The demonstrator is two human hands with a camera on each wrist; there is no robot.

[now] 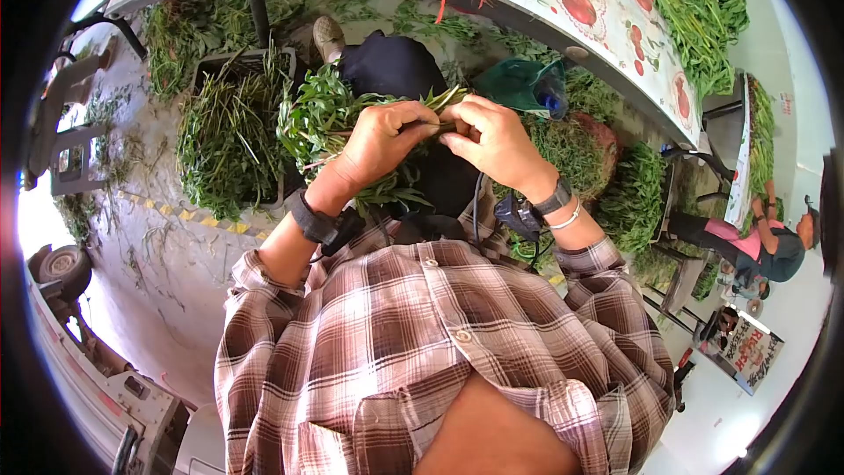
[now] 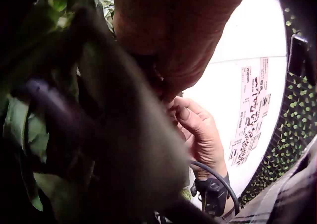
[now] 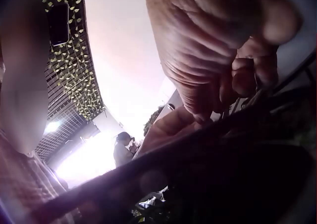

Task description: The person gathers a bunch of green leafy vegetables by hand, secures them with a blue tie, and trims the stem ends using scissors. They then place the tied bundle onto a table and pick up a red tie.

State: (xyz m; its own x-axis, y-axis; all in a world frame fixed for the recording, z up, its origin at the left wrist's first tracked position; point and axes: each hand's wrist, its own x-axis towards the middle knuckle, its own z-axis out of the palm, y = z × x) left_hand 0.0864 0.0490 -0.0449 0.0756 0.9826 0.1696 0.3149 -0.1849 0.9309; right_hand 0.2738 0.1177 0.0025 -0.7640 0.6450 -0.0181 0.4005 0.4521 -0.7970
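A bundle of leafy green stems (image 1: 321, 123) lies across the lap in the head view, leaves to the left, stem ends to the right. The left hand (image 1: 387, 141) curls round the stems, thumb and fingertips meeting near the stem ends. Close beside it, the right hand (image 1: 497, 142) pinches the stem ends between thumb and fingers. In the left wrist view the right hand (image 2: 200, 135) shows past the dark, near left hand (image 2: 173, 35). The right wrist view shows the right hand (image 3: 213, 50) large, its fingertips bent; what they pinch is hard to make out.
A crate (image 1: 286, 62) heaped with greens stands at the left. A table (image 1: 527, 0) with a patterned cover runs along the top, bearing more greens (image 1: 694, 9). Beneath it are a green bag (image 1: 514, 84) and piled plants (image 1: 571, 149). Another person (image 1: 774, 242) is at the far right.
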